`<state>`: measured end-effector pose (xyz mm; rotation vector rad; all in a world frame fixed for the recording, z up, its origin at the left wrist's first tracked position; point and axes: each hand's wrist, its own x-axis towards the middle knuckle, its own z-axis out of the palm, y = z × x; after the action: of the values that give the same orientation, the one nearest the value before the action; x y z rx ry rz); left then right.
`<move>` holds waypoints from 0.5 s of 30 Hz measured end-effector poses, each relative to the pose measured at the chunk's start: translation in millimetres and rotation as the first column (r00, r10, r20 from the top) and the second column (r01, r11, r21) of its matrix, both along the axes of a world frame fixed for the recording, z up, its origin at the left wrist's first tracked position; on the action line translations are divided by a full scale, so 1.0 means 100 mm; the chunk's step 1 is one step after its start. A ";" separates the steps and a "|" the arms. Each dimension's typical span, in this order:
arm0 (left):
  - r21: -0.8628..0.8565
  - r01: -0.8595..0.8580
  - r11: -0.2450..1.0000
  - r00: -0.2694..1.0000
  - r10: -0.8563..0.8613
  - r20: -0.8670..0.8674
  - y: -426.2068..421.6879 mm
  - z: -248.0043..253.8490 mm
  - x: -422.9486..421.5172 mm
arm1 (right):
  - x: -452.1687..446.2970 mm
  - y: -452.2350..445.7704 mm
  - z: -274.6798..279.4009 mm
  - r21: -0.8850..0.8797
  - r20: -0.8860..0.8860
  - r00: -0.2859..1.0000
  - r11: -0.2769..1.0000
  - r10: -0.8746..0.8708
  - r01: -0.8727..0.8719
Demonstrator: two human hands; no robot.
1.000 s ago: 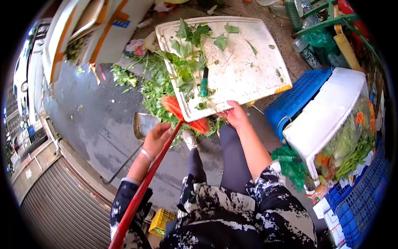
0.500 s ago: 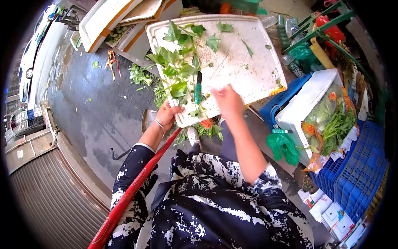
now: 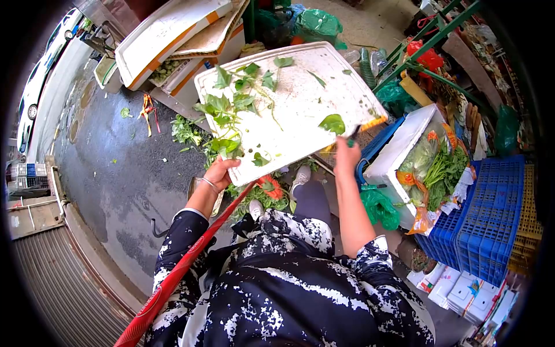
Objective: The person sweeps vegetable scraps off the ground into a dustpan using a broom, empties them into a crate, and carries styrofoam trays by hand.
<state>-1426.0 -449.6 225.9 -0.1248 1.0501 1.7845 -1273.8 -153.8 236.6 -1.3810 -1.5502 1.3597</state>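
- A white foam lid [image 3: 295,107] is held above littered pavement [image 3: 136,173], its broad face turned up, between the scattered greens and the wearer's body.
- The work is judged to be only partway along: the green-and-dark tool [image 3: 351,142] is in hand, while leafy stems [image 3: 228,107] are left strewn along the lid's left side and a broad leaf [image 3: 332,124] is left near its right end.
- Loose greens [image 3: 185,129] are also left uncollected on the pavement, with more around the orange-red broom head [image 3: 270,187] below the lid's near edge.
- The lid's long axis is set from near left to far right, the right end pointed farther away; its exact tilt cannot be told.
- The tool's visible tip is pointed far and slightly right, its short showing length set across the lid's near edge.
- The near left corner is clamped by the left hand [image 3: 219,173]; the tool is enclosed by the right hand [image 3: 347,157], though contact with the lid cannot be told.
- A red broom handle [image 3: 191,254] is seen slanting along the left forearm, its support unclear.
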 end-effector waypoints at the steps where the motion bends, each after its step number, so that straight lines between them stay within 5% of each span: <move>1: 0.005 0.004 1.000 1.000 -0.004 -0.003 0.01 0.02 0.02 | 0.03 0.04 0.07 0.004 -0.020 0.976 0.977 -0.215 0.215; 3: -0.001 0.011 1.000 0.992 -0.011 0.123 -0.01 0.05 0.07 | 0.07 0.14 0.26 -0.244 -0.117 0.970 0.953 -0.211 0.178; 7: 0.108 0.025 0.994 0.975 -0.048 0.215 -0.11 -0.03 0.11 | 0.01 0.44 0.41 -0.307 -0.361 0.923 0.952 -0.134 0.018; 13: 0.169 0.089 0.982 0.978 -0.118 0.172 -0.17 -0.15 0.06 | -0.05 0.43 0.82 -0.226 -0.262 0.965 0.972 -0.003 -0.058; 15: 0.174 0.130 0.976 0.981 -0.152 0.120 -0.15 -0.10 0.03 | -0.03 0.43 1.02 -0.272 -0.223 0.934 0.903 0.278 -0.333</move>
<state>-1423.1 -464.3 215.8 -0.0637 0.7925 1.7016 -1277.3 -110.7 338.2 -1.1761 -1.5260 1.9326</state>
